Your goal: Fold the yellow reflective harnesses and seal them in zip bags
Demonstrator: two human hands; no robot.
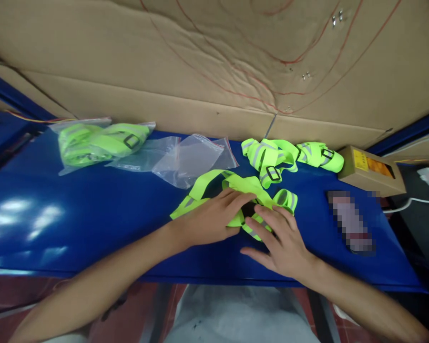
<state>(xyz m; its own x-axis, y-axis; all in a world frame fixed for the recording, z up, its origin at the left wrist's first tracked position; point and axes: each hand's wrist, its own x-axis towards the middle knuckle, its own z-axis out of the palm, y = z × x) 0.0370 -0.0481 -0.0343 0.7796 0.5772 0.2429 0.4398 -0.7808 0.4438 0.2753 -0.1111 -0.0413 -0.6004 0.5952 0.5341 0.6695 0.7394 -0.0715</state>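
Note:
A loose lime-yellow reflective belt (200, 186) with grey stripes lies in loops on the blue table in front of me. My left hand (216, 214) rests over its middle, thumb and fingers closed around part of the webbing. My right hand (284, 243) is just to the right, fingers spread, fingertips at the belt's near right loops. Whether they touch the webbing is hard to make out. A curled end of the belt sticks out beyond the right fingers. Between the two hands is a dark piece, mostly hidden.
Bagged reflective belts (100, 143) lie at the back left, beside clear zip bags (189, 159). More bundled belts (271, 157) with black buckles sit at the back right, next to a cardboard box (372, 171). A blurred-out phone-shaped object (352, 221) lies on the right. Cardboard panelling rises behind.

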